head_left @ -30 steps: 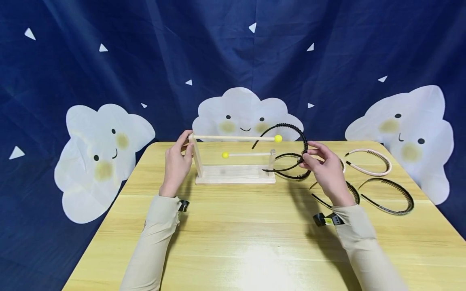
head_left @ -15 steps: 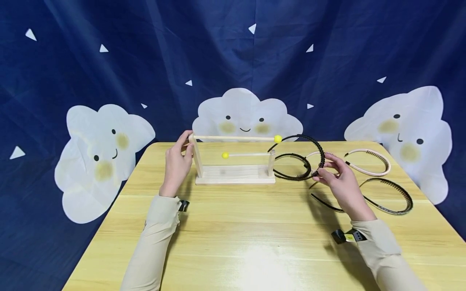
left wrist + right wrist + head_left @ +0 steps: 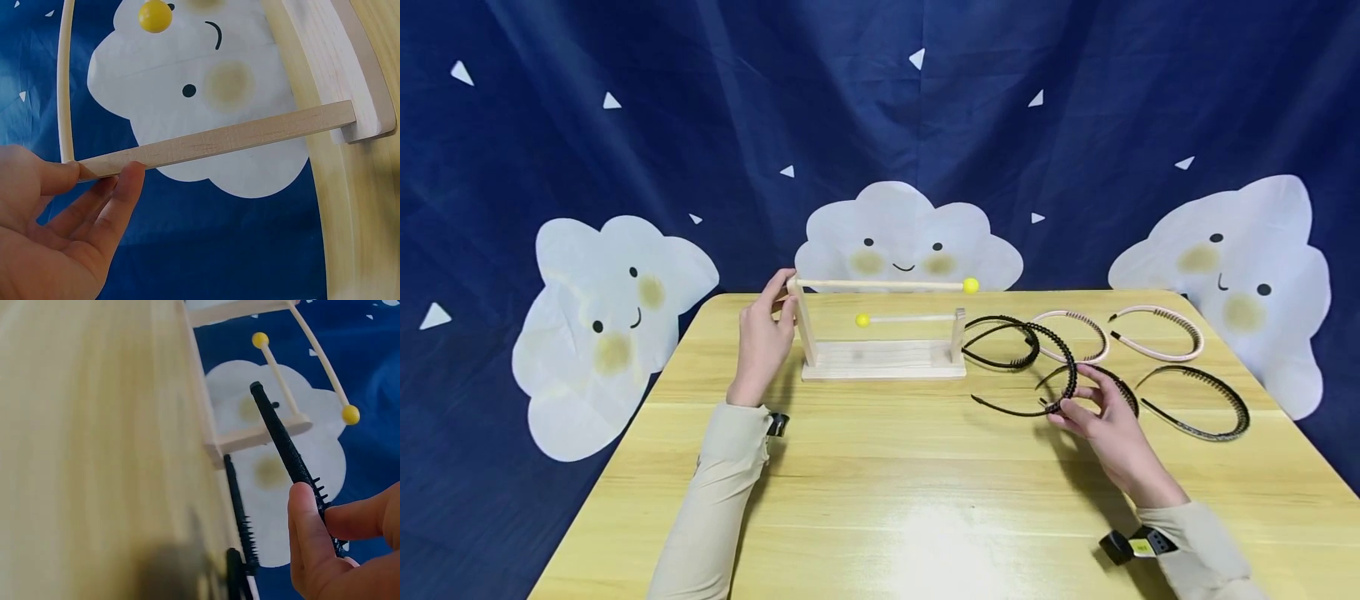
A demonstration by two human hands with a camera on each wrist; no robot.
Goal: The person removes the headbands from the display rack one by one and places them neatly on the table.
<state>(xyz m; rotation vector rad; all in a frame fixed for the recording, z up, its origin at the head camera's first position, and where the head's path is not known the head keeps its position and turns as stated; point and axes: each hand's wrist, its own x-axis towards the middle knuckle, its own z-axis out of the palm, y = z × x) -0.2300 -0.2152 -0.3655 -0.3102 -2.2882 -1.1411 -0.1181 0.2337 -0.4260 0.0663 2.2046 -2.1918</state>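
Note:
A pale wooden rack [image 3: 883,367] stands on the table, with two rods that end in yellow balls. My left hand [image 3: 763,342] grips the top of its taller left post [image 3: 244,134], thumb on one side and fingers on the other. In my right hand [image 3: 1108,433] a black headband [image 3: 284,447] is pinched between thumb and fingers, raised a little above the table and right of the rack. Another black headband [image 3: 1000,364] lies beside the rack's short post. Behind the right hand lies a further black headband [image 3: 1126,389], partly covered by it.
Two pink headbands [image 3: 1195,333] lie at the back right, and a dark headband [image 3: 1236,408] lies in front of them. The wooden table [image 3: 850,483] reaches back to a blue curtain [image 3: 880,100] with cloud prints.
The right hand has carried the black headband away from the rack's upper rod, rightward and down toward the front. The left hand has stayed on the post.

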